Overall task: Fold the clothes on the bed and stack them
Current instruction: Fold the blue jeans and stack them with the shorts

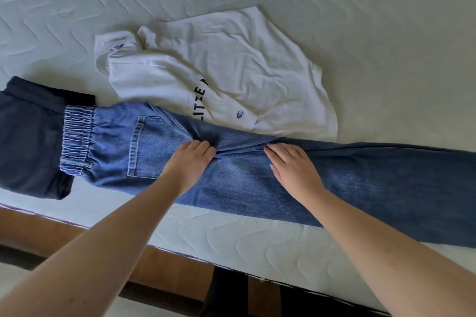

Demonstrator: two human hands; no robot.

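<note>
Head view: blue jeans (257, 175) lie flat along the near edge of the bed (360, 20), elastic waistband at 9 o'clock, legs running to 3. Left hand (192, 162) fingers curled, bunching denim at the crotch. Right hand (293, 167) flat, fingers straight, pressing the thigh. White sweatshirt (231, 72) crumpled at 12, its hem touching the jeans. Folded navy garment (28, 141) at 9, under the waistband.
</note>
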